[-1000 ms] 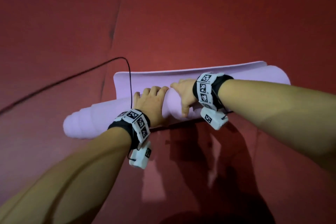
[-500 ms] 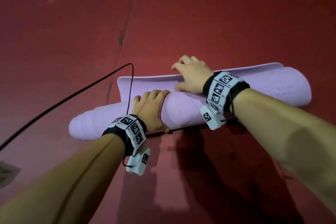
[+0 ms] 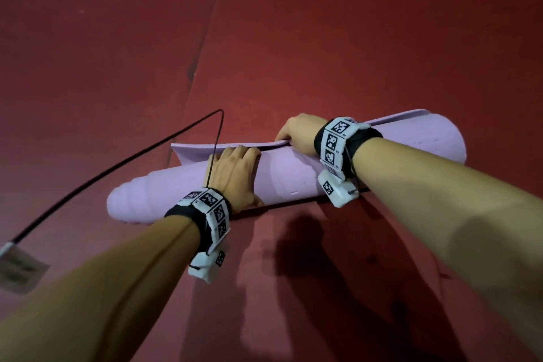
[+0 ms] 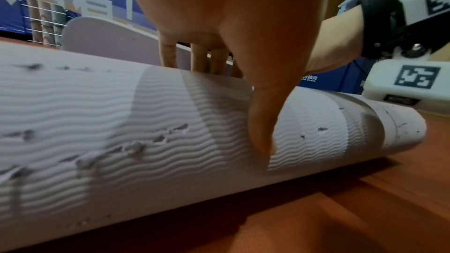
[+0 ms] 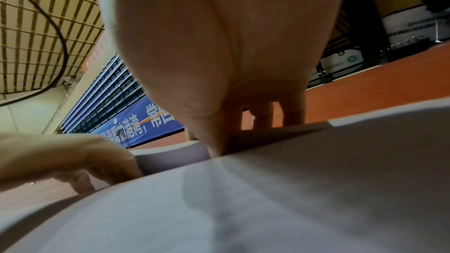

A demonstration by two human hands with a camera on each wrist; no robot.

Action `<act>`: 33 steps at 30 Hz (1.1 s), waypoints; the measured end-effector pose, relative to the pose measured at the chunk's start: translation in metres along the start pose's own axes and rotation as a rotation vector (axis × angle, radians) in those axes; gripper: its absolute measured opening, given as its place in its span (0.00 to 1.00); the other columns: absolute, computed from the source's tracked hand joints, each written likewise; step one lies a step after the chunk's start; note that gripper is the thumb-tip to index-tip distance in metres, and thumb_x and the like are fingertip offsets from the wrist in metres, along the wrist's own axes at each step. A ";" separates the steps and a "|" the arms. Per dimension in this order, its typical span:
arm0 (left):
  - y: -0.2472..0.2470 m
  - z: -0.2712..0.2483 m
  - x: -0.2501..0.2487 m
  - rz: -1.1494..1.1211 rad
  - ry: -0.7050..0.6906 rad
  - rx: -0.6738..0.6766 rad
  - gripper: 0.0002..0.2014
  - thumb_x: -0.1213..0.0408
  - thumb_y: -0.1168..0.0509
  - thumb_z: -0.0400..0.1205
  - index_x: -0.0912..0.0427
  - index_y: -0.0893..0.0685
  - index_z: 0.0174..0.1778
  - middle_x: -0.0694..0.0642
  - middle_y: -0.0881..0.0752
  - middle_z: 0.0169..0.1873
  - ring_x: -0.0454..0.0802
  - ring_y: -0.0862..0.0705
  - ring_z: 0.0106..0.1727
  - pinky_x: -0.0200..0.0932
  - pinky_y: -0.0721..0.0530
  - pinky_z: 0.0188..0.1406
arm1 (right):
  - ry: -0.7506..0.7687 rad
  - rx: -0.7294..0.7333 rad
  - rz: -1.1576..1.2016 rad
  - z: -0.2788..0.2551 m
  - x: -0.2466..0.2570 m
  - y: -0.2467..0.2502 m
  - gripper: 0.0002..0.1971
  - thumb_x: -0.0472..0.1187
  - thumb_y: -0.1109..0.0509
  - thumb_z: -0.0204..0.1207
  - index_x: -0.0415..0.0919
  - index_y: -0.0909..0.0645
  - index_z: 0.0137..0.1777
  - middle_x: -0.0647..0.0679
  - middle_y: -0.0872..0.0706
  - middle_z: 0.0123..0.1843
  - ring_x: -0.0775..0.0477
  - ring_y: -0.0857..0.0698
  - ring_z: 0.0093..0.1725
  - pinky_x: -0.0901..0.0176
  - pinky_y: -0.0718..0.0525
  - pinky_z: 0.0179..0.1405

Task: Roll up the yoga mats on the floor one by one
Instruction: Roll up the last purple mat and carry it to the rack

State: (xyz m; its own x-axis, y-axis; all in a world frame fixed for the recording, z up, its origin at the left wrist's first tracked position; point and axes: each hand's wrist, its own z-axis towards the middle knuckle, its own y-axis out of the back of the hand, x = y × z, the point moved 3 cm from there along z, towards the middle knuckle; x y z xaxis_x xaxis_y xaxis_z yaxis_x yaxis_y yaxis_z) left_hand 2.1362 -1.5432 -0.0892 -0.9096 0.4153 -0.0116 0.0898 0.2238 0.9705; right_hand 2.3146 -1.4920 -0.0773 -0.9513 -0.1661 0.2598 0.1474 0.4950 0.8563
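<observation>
A lilac yoga mat [image 3: 293,182] lies almost fully rolled on the red floor, its left end telescoped out. A short loose flap [image 3: 194,153] stands up along the roll's far side. My left hand [image 3: 235,170] grips the roll near its middle, fingers draped over the top and thumb [image 4: 263,122] pressed into the ribbed near side [image 4: 121,122]. My right hand [image 3: 296,132] sits further right and holds the flap's edge, fingers curled over its far side. In the right wrist view the thumb goes down between flap and roll [image 5: 268,199]; my fingertips are hidden behind the flap.
A black cable [image 3: 117,167] crosses the floor from the lower left and loops to my left wrist; a grey tag [image 3: 17,267] hangs at its end. A seam [image 3: 202,47] splits the red floor panels. A blue banner [image 5: 136,122] lines the far wall.
My right hand left the roll, reached onto the loose flap, and now grips its edge further along. The flap has lifted against the roll. My left hand has stayed on the roll.
</observation>
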 end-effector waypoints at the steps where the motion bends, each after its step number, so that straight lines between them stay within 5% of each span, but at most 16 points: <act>1: 0.000 -0.001 0.000 -0.004 -0.003 -0.007 0.50 0.40 0.16 0.57 0.50 0.28 0.74 0.51 0.22 0.68 0.57 0.25 0.70 0.57 0.27 0.66 | 0.007 -0.007 0.006 -0.003 0.000 -0.002 0.28 0.27 0.40 0.72 0.57 0.11 0.59 0.50 0.09 0.53 0.40 0.13 0.51 0.47 0.12 0.50; 5: 0.001 0.000 0.001 -0.039 -0.010 -0.030 0.51 0.41 0.16 0.58 0.49 0.27 0.77 0.52 0.21 0.69 0.57 0.26 0.71 0.53 0.27 0.67 | 0.039 0.008 0.050 -0.016 -0.002 -0.008 0.21 0.43 0.36 0.78 0.53 0.19 0.71 0.49 0.13 0.66 0.38 0.17 0.65 0.44 0.18 0.63; 9: 0.003 -0.003 0.001 0.051 0.004 -0.100 0.45 0.38 0.16 0.52 0.48 0.19 0.66 0.54 0.25 0.60 0.60 0.27 0.61 0.56 0.24 0.55 | 0.080 0.073 -0.135 -0.025 -0.006 -0.025 0.53 0.64 0.20 0.65 0.52 0.42 0.86 0.45 0.29 0.81 0.37 0.27 0.76 0.40 0.28 0.74; 12: 0.001 -0.009 -0.003 0.167 -0.034 -0.235 0.48 0.38 0.16 0.48 0.50 0.20 0.65 0.58 0.27 0.63 0.61 0.28 0.63 0.61 0.28 0.59 | 0.096 0.048 -0.225 -0.027 -0.003 -0.030 0.55 0.65 0.21 0.66 0.59 0.50 0.87 0.44 0.29 0.79 0.36 0.27 0.75 0.39 0.29 0.73; 15: -0.004 -0.005 -0.002 0.162 -0.008 -0.131 0.68 0.34 0.19 0.55 0.49 0.49 0.87 0.62 0.48 0.86 0.62 0.47 0.86 0.74 0.45 0.77 | 0.101 0.012 -0.248 -0.031 0.000 -0.033 0.53 0.65 0.23 0.68 0.63 0.52 0.87 0.43 0.27 0.75 0.35 0.26 0.72 0.39 0.28 0.70; 18: -0.019 -0.001 -0.001 0.139 0.083 0.021 0.75 0.25 0.23 0.53 0.50 0.62 0.86 0.59 0.49 0.85 0.65 0.50 0.86 0.77 0.48 0.79 | 0.086 -0.017 -0.288 -0.040 0.004 -0.038 0.53 0.65 0.23 0.68 0.61 0.53 0.87 0.41 0.29 0.77 0.34 0.28 0.74 0.35 0.30 0.72; 24: -0.038 -0.018 -0.009 0.151 0.112 -0.108 0.63 0.36 0.22 0.59 0.50 0.51 0.85 0.57 0.37 0.80 0.63 0.39 0.79 0.75 0.39 0.72 | 0.045 0.035 -0.319 -0.038 0.032 -0.035 0.57 0.63 0.15 0.56 0.45 0.44 0.79 0.40 0.31 0.76 0.34 0.36 0.81 0.27 0.34 0.74; 27: -0.036 -0.017 -0.007 0.139 0.092 -0.119 0.60 0.38 0.22 0.57 0.50 0.44 0.82 0.53 0.32 0.77 0.61 0.33 0.76 0.70 0.36 0.68 | 0.078 0.031 -0.311 -0.031 0.040 -0.037 0.68 0.64 0.14 0.52 0.46 0.53 0.85 0.36 0.41 0.85 0.34 0.48 0.87 0.28 0.42 0.81; 29: -0.034 -0.020 -0.005 0.122 0.084 -0.143 0.57 0.41 0.22 0.56 0.49 0.40 0.79 0.51 0.28 0.74 0.59 0.30 0.72 0.67 0.35 0.65 | 0.061 0.065 -0.291 -0.030 0.040 -0.041 0.74 0.63 0.14 0.51 0.54 0.64 0.87 0.36 0.43 0.86 0.33 0.43 0.85 0.31 0.38 0.79; 33: -0.019 -0.035 0.006 0.086 0.036 -0.205 0.51 0.41 0.23 0.56 0.47 0.33 0.77 0.49 0.24 0.69 0.57 0.28 0.68 0.67 0.34 0.65 | 0.076 0.007 -0.213 -0.042 0.046 -0.038 0.71 0.65 0.15 0.51 0.57 0.59 0.87 0.42 0.27 0.74 0.37 0.27 0.71 0.37 0.27 0.67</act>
State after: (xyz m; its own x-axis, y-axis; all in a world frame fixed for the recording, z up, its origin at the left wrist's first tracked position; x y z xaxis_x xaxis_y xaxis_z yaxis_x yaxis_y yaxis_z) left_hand 2.1150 -1.5757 -0.0996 -0.9163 0.3928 0.0780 0.0865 0.0038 0.9962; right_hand 2.2762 -1.5542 -0.0789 -0.9376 -0.3310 0.1069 -0.0562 0.4477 0.8924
